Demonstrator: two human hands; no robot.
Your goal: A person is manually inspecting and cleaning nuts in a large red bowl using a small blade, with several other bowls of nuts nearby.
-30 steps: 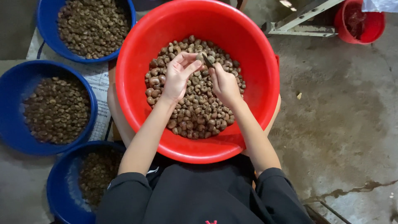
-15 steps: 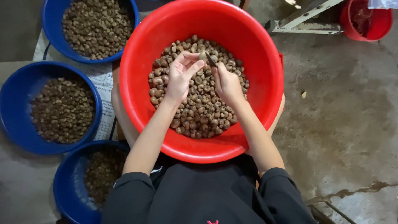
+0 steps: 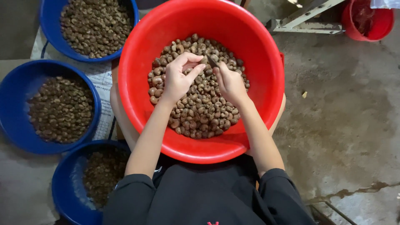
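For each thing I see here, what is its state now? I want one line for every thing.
Red basin: on the lap, part filled with brown nuts.
Left hand: pinches one nut above the pile.
Right hand: grips a small dark tool, tip at that nut.
Top blue bowl: nearly full.
Middle blue bowl: part filled.
Lower blue bowl: part filled.
Small red bucket: upright on the floor.
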